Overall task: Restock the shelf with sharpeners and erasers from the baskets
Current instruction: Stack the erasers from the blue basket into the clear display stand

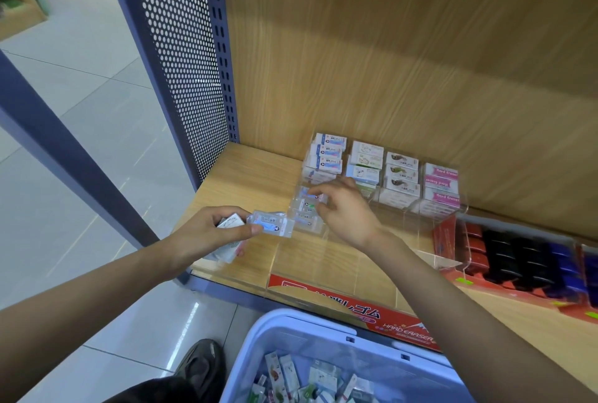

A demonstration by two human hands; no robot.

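Note:
My left hand (207,234) grips a small stack of wrapped erasers (270,224), held just left of a clear acrylic display rack (417,242) on the wooden shelf (246,176). My right hand (346,208) reaches into the rack's leftmost column, its fingertips pinching a wrapped eraser (310,198) that lies among others there. Rows of boxed erasers (372,169) fill the back of the rack. A pale blue basket (291,338) with several packaged erasers stands below in front of me.
A red tray of red, black and blue sharpeners (511,257) sits to the right of the rack. The perforated blue shelf side panel (181,62) rises on the left. My shoe (200,367) rests on the tiled floor beside the basket.

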